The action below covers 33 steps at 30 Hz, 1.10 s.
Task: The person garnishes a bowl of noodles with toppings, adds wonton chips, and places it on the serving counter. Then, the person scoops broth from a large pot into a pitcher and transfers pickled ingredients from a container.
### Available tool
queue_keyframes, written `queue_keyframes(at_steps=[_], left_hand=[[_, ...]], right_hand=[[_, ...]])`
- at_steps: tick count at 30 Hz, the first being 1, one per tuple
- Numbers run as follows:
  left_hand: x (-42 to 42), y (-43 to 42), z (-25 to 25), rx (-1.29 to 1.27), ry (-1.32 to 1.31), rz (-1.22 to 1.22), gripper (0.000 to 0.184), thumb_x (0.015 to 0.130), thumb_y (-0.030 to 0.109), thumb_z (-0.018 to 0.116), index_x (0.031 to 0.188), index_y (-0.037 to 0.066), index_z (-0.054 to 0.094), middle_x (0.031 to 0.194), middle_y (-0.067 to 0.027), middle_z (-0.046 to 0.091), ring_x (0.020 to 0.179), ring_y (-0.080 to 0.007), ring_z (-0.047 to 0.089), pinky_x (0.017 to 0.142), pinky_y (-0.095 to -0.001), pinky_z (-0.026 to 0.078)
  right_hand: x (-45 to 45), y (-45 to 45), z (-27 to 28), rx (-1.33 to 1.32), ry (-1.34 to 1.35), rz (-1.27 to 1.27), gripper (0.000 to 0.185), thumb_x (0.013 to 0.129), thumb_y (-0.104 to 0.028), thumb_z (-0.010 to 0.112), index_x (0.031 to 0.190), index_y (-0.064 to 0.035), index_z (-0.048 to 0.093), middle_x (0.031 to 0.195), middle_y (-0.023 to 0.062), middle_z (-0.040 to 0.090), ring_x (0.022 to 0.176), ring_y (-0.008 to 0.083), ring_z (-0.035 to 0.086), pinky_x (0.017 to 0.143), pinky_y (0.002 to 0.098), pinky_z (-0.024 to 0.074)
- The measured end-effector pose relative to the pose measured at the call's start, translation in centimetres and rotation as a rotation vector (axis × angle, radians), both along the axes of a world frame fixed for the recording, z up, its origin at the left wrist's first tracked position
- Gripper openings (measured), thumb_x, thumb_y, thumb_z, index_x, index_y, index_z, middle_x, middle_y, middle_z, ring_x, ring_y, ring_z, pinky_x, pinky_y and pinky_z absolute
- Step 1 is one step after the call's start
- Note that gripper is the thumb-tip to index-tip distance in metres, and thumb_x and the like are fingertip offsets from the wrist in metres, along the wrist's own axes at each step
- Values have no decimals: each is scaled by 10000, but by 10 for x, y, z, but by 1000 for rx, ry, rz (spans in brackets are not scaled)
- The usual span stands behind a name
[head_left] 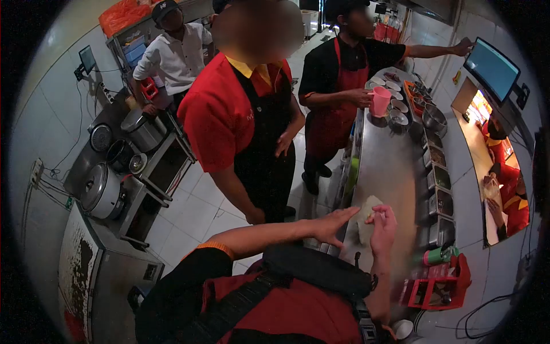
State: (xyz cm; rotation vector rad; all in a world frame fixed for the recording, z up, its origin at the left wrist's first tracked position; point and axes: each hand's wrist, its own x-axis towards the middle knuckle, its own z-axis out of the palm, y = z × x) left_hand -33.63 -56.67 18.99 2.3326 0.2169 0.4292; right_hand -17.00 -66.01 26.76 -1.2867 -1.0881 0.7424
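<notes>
A pale, whitish flat piece (365,221) lies on the metal counter (375,155) in front of me. My left hand (335,225) reaches to its left edge with the fingers spread and nothing in them. Over the right side of the piece is my right hand (382,226), its fingers curled together. Whatever those fingers may hold is too small to make out.
Co-workers stand beyond the counter: one in red (217,109), one holding a pink jug (379,101), one in white (175,54). Metal containers (440,200) line the counter's right side. A red rack (441,286) stands near my right. Large pots (102,189) are at left.
</notes>
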Motion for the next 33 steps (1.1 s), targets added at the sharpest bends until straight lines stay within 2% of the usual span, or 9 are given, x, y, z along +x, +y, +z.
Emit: queue_keyframes(at_steps=[8, 10, 11, 14, 18, 25, 28, 31, 33], left_hand=[[16, -41, 21, -13, -174, 272, 1164, 591, 573, 775, 1403, -6, 175, 1382, -211, 332, 1342, -381, 232, 1083, -479, 192], [-4, -38, 30, 47, -74, 392, 914, 692, 473, 746, 1368, 29, 321, 1326, -163, 432, 1302, -330, 342, 1042, -449, 289], [-12, -39, 18, -314, -335, 357, 599, 784, 340, 687, 1273, 62, 481, 1228, -119, 548, 1182, -270, 502, 954, -393, 405], [-28, -36, 4, -287, -191, 392, 429, 831, 255, 636, 1213, 84, 542, 1136, -97, 608, 1041, -238, 596, 876, -336, 462], [-52, -48, 54, 143, -323, 383, 397, 812, 195, 606, 1180, 63, 536, 1042, -146, 617, 1002, -311, 592, 830, -369, 471], [-46, -40, 69, 251, -194, 563, 260, 679, 168, 661, 900, 42, 607, 871, -150, 576, 869, -345, 537, 779, -425, 407], [-50, -33, 75, 317, -101, 534, 133, 685, 157, 640, 786, 71, 629, 794, -132, 605, 824, -342, 576, 757, -426, 446], [-52, -28, 70, 318, 26, 493, 121, 652, 153, 650, 734, 65, 634, 740, -137, 616, 762, -353, 603, 715, -450, 473], [-59, -36, 81, 374, 97, 526, 148, 646, 189, 670, 710, 58, 646, 728, -145, 628, 751, -362, 614, 718, -454, 483]], right_hand=[[-56, -16, 92, 172, 145, 556, 292, 845, -42, 562, 1116, -11, 459, 971, 88, 553, 909, 135, 542, 853, 279, 445], [-63, -23, 101, 181, 160, 689, 349, 827, -52, 581, 1145, -16, 441, 1002, 103, 558, 955, 148, 540, 886, 291, 437], [-67, -27, 106, 177, 163, 772, 395, 810, -59, 598, 1165, -19, 427, 1026, 112, 560, 989, 158, 537, 904, 303, 430], [-67, -38, 125, 129, 127, 893, 504, 775, -106, 647, 1206, -26, 398, 1116, 143, 558, 1076, 190, 532, 942, 325, 415], [-65, -33, 119, 196, 337, 954, 622, 743, -249, 700, 1227, -30, 376, 1223, 213, 516, 1149, 260, 509, 981, 377, 393], [-43, -37, 130, 503, 725, 672, 728, 775, -374, 639, 1315, -41, 282, 1201, 352, 476, 1158, 416, 486, 1057, 480, 300], [-17, -42, 130, 425, 514, 434, 717, 807, -318, 631, 1357, -54, 254, 1249, 354, 449, 1191, 396, 475, 1030, 459, 340], [-6, -73, 152, -290, -709, -53, 659, 769, -235, 690, 1315, -36, 378, 1247, 226, 496, 1106, 338, 540, 953, 428, 408], [-26, -70, 148, -85, -823, 13, 667, 739, -235, 710, 1303, -52, 405, 1248, 211, 492, 1133, 351, 512, 965, 434, 397]])
